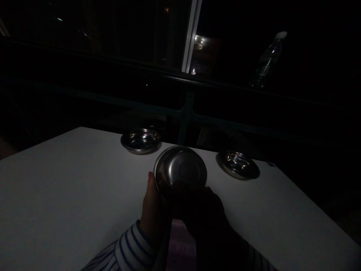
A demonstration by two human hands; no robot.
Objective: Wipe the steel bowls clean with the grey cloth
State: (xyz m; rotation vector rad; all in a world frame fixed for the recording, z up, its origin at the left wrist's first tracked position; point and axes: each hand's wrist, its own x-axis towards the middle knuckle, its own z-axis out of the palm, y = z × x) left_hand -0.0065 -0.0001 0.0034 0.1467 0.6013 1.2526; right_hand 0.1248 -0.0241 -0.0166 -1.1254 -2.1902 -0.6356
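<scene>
In a dim scene my left hand [152, 207] grips the left edge of a small steel plate [182, 169], thumb along its rim, holding it tilted toward me above a white table [62, 188]. My right hand [204, 214] is a dark shape pressed against the plate's lower part; its fingers look closed, and a pinkish cloth [180, 241] hangs just below it. Whether that hand holds the cloth is too dark to tell. My striped sleeve [126, 250] covers the left wrist.
Two more steel plates lie flat near the table's far edge: one [140, 140] at back left, one [239, 164] at back right. A plastic bottle [267, 60] stands on a dark ledge beyond. A pale window frame [191, 35] rises behind.
</scene>
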